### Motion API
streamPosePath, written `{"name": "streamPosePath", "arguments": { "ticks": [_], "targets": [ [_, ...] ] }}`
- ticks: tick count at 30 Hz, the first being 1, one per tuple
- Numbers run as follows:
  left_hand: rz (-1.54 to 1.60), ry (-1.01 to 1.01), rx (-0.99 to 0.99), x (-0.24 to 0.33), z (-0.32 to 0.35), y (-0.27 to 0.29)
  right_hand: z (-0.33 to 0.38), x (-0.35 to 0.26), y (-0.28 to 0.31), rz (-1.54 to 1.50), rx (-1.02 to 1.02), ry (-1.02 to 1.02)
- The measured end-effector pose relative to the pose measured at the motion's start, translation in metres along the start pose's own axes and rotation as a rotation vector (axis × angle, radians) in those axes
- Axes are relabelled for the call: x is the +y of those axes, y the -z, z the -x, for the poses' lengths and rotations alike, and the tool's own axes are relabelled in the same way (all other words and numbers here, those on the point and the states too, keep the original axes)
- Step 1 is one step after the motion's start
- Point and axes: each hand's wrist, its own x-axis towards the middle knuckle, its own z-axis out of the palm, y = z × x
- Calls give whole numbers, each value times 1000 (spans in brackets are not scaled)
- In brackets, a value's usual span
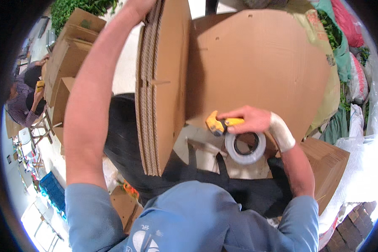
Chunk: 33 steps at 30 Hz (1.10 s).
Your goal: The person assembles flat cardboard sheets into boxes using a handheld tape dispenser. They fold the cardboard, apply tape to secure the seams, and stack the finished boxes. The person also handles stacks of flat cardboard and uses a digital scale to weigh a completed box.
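The right hand [250, 119] is closed around a yellow tape dispenser [218, 124], its fingers curled over the handle, so that the tool's yellow head juts out to the left of the knuckles. A roll of grey-white tape [245, 147] hangs on the dispenser directly under the hand, touching the underside of the fingers. The wrist behind is wrapped in a white band [280, 132]. Hand, dispenser and roll sit against the lower edge of a large flat cardboard sheet [260, 63], which spreads up and away from the hand to the top of the view.

The left hand [140, 6] is raised at the top edge of the view, the forearm running up to it from the lower left. It grips the upper end of a stack of flattened cardboard boxes [161, 88] standing on edge; the fingers are mostly cut off by the edge of the view, so how far they close cannot be told. The stack hangs down to the left of the right hand, near it but apart, and its right face overlaps the left edge of the flat sheet.

Below both hands lie a dark apron [189, 172] and a blue shirt [189, 218]. More brown boxes [69, 50] are piled at the upper left, beside another person, seated [23, 101]. Sacks of greenery [344, 46] fill the right side.
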Motion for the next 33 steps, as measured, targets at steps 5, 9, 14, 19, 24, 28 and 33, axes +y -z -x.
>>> {"name": "streamPosePath", "arguments": {
  "ticks": [5, 9, 14, 19, 24, 28, 33],
  "targets": [
    [347, 1, -32, 2, 8, 2, 33, -69, -29, -464, 54, 280],
    [328, 67, -82, 25, 10, -3, 0, -125, -44, -381, 5, 551],
    [275, 39, 34, 14, 9, -4, 13, -121, -34, -25, 170, 332],
    [260, 9, 26, -16, 7, 7, 120, -83, -25, -284, 589, -22],
    [287, 23, -6, -20, 6, 16, 88, -95, -30, -271, 1030, -28],
    [460, 90, -37, -32, 4, 21, -27, -105, 12, -517, 826, 155],
    [400, 103, -5, -25, 7, 23, -146, -53, 87, -480, 931, 222]
  ]
}}
